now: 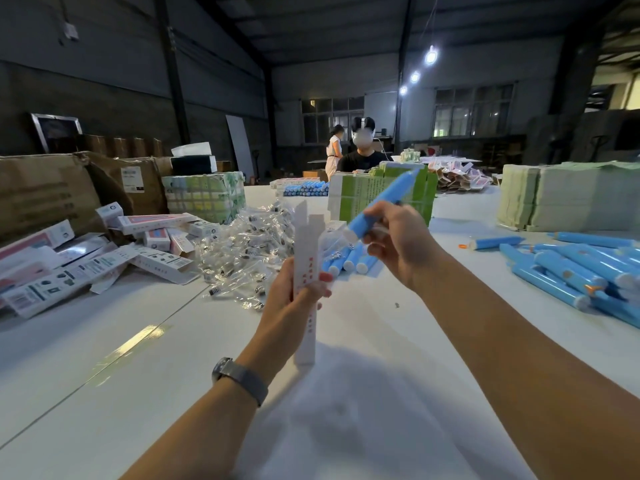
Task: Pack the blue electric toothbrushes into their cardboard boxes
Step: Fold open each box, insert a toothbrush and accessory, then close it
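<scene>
My left hand [292, 299] grips a slim white cardboard box [306, 271] upright above the white table [121, 393], its top flaps open. My right hand [394, 237] holds a blue electric toothbrush [377, 211] in the air, tilted, its white base end low and near the box's open top, its tip pointing up and away. The brush is outside the box. A few more blue toothbrushes [349, 259] lie on the table just behind my hands.
A pile of blue toothbrushes [571, 268] lies at the right. Clear plastic packets [242, 244] are heaped at centre left, with printed boxes [69, 268] and brown cartons [45, 192] further left. Green stacks [381, 199] and a seated person [363, 150] are across the table.
</scene>
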